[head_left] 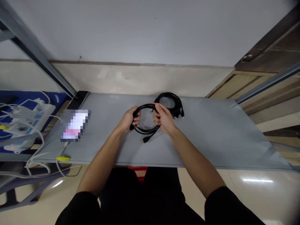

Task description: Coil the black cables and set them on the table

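A black cable (146, 129) is wound into a loop between my two hands, just over the grey shelf top. My left hand (130, 119) grips the loop's left side, fingers curled round the strands. Around its right side close the fingers of my right hand (163, 117), with the thumb on top. One plug (146, 139) of this cable hangs at the front of the loop, and another connector end shows below my left hand. Behind my right hand lies a second bundle of coiled black cable (169, 95), its plugs toward the right; my hand partly hides it.
The grey shelf top (211, 134) runs along a wall, between metal uprights. At left lie a phone with a lit, blurred screen (76, 125) and a dark phone (78, 99). White power strips (30, 122) and charging cords crowd the far left.
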`<state>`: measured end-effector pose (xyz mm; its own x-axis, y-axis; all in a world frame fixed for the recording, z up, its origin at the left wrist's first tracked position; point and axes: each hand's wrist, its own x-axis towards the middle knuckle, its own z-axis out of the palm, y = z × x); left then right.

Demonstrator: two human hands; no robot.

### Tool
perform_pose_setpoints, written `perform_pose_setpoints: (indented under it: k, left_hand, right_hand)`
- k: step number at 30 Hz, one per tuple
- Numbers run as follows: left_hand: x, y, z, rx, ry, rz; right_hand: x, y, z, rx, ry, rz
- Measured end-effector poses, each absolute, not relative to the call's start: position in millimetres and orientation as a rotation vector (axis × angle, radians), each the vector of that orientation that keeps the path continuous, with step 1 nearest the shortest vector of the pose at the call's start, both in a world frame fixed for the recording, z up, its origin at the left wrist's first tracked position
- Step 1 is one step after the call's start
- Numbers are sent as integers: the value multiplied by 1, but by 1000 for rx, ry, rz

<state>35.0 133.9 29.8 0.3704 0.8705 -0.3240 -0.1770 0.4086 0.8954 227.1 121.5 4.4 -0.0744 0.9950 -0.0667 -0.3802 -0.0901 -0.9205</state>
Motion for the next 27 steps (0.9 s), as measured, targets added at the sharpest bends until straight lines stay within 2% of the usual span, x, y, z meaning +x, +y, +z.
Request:
perform_pose_setpoints:
  k: [6,12,19,27]
  left_hand:
    - [22,128,44,985,679,806]
    - [26,129,38,973,771,868]
    - [16,135,32,1006,850,635]
    - [26,128,36,1033,864,562]
  right_hand:
    - [238,128,5,-879,-902,1379]
    - [242,127,7,-990,-878,1336]
    - [241,124,8,-1038,-990,1490]
    - [229,118,6,-1099,-1157,1438]
